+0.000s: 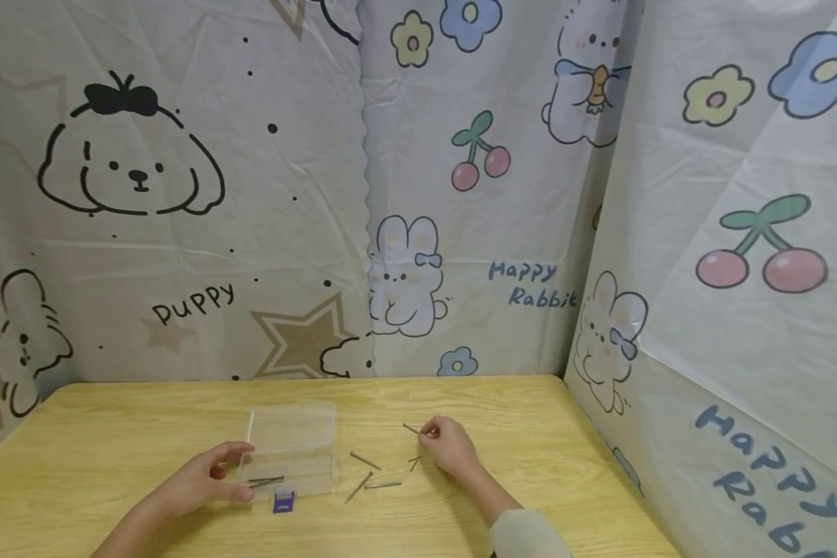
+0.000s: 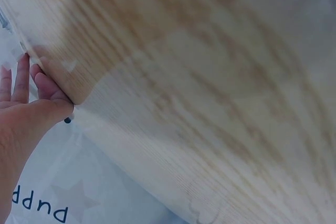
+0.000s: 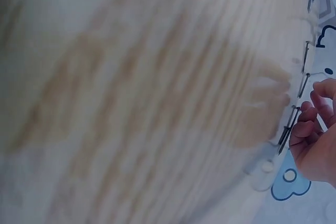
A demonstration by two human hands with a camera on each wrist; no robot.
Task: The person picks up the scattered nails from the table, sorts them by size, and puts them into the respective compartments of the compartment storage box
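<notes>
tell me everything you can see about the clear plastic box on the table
The clear plastic box is rectangular and see-through, with the wood-pattern table showing through it. It lies open, its flat lid folded back on the side away from the person. A small purple piece sits at its near edge. A few dark nails lie inside, toward the left of the near half. The person's left hand holds its left side.

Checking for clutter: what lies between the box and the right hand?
In the head view, several loose nails lie on the table between box and right hand.
</notes>
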